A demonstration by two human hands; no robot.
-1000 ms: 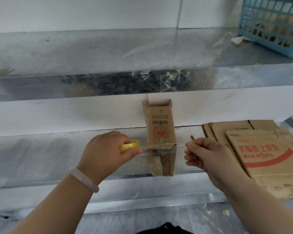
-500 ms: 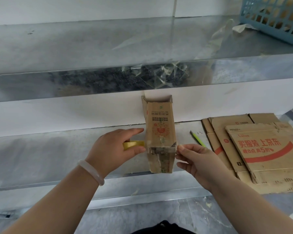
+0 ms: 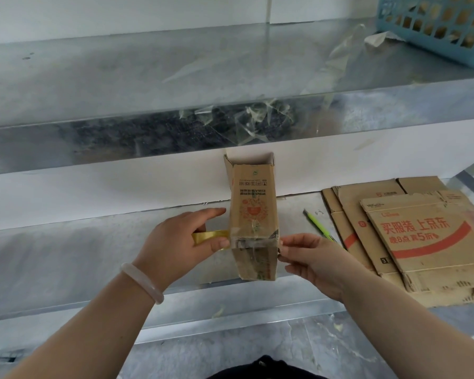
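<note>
A small brown cardboard box [image 3: 253,209] stands on the lower metal shelf [image 3: 66,250], its open flaps at the far end. My left hand [image 3: 181,242] grips a yellow roll of clear tape [image 3: 210,236] right against the box's left side. A strip of clear tape runs across the box's near face. My right hand [image 3: 309,258] pinches the tape's end against the box's right edge.
Several flattened cardboard boxes [image 3: 411,236] lie stacked on the shelf at the right. A green pen [image 3: 316,224] lies between them and the box. A blue plastic basket [image 3: 438,26] sits on the upper shelf [image 3: 175,75] at the far right, with tape scraps along that shelf's front.
The stretched tape has been brought against the box. Both hands moved inward, the roll now against the box's left side and the right hand at its right edge.
</note>
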